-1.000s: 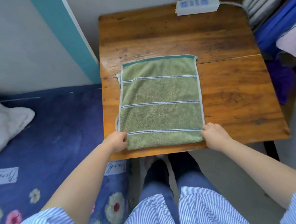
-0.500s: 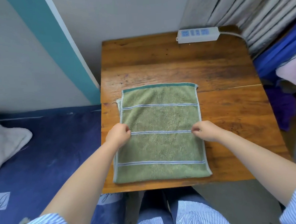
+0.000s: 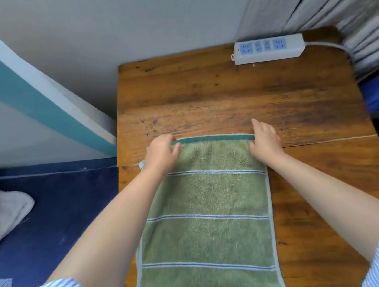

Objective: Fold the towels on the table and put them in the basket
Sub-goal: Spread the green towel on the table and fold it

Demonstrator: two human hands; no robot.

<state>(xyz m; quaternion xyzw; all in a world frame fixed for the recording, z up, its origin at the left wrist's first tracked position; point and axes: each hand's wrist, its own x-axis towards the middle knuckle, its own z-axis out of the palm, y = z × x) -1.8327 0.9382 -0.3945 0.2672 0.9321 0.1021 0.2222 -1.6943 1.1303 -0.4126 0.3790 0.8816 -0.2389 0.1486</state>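
A green towel [image 3: 207, 211] with thin blue-and-white stripes lies flat, folded to a rectangle, on the wooden table [image 3: 237, 100]. Its near edge reaches the table's front edge. My left hand [image 3: 162, 154] is on the far left corner, with the fingers curled over the dark green hem and the thumb on top, pinching it. My right hand [image 3: 265, 142] is on the far right corner, thumb on the cloth and fingers over the side edge, gripping it. No basket is in view.
A white power strip [image 3: 268, 48] with its cable lies at the table's far right edge, against grey curtains [image 3: 322, 4]. A bed with a dark blue sheet [image 3: 55, 213] and a white pillow [image 3: 4, 214] stands to the left. The wall is right behind the table.
Both hands have slid from the towel's near corners along its side edges to the far corners. The towel has stayed flat. The camera has tilted so the towel sits lower in view.
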